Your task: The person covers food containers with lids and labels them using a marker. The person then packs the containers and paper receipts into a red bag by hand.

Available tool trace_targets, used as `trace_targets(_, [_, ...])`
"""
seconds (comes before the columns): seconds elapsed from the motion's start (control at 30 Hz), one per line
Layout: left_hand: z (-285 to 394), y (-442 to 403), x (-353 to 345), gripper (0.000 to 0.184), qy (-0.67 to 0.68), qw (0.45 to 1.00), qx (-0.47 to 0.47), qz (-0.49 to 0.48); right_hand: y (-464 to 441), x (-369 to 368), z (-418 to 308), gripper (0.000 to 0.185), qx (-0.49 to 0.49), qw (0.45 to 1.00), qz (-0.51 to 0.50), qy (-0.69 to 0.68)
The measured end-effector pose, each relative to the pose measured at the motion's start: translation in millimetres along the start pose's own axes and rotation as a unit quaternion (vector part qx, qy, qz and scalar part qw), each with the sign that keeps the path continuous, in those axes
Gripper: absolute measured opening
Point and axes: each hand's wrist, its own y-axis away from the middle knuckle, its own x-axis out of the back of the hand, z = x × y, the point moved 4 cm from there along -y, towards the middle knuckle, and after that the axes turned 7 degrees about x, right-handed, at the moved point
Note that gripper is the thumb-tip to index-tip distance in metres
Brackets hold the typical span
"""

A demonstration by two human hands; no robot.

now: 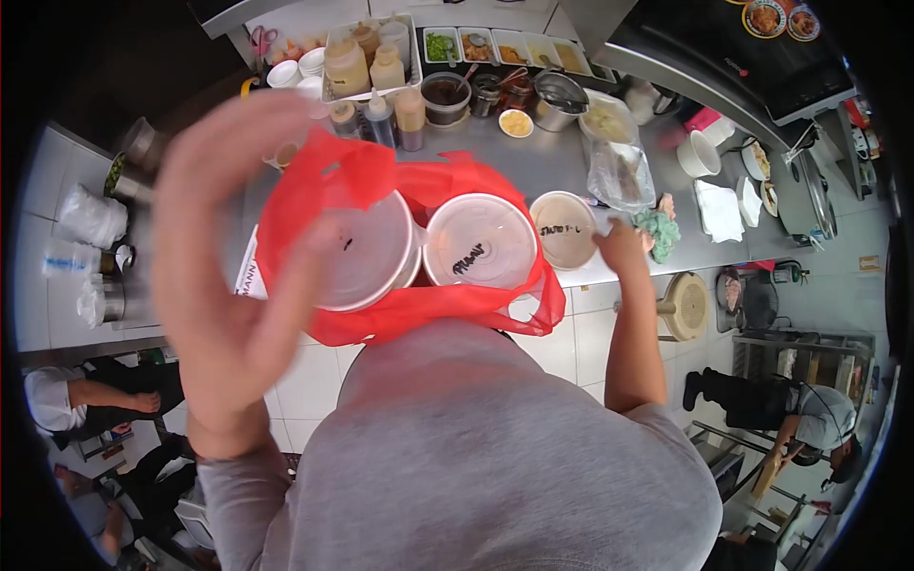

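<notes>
A red plastic bag (447, 179) lies opened out on the steel counter. Inside it sit two round tubs with translucent lids: the left tub (371, 249) and the right tub (481, 240), which has black handwriting on its lid. My left hand (238, 257) is raised close to the camera over the bag's left side, smeared by motion, so its grip on the bag is unclear. Just right of the bag stands a third lidded tub (564, 224), also marked in black. My right hand (624, 249) has its fingers curled at that tub's right rim.
Behind the bag are squeeze bottles (381, 119), a dark sauce tub (446, 95), a steel pot (560, 100) and trays of toppings (476, 46). A green cloth (659, 233) and a clear plastic bag (619, 171) lie to the right. Other people (809, 419) are in the room behind.
</notes>
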Motion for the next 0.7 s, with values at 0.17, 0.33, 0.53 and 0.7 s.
trace_targets(0.17, [8.2,-36.6,-147.5,0.034,0.028,0.894,-0.023,-0.446,31.4,-50.1,10.0,0.037,-0.235,0.749,-0.131,-0.606])
trace_targets(0.33, [-20.9,-28.8,-256.5,0.033,-0.147,0.766,-0.047,-0.624,50.1,-56.1,22.2,0.045,-0.205,0.722,-0.071,-0.657])
trace_targets(0.53, [-35.1,-22.0,-279.0,0.022,-0.059,0.788,-0.051,-0.611,87.6,-51.6,53.8,0.043,-0.213,0.648,-0.012,-0.731])
trace_targets(0.7, [-36.7,-24.9,-247.6,0.016,0.009,0.837,0.019,-0.546,88.0,-17.5,53.5,0.040,-0.203,0.664,0.027,-0.719])
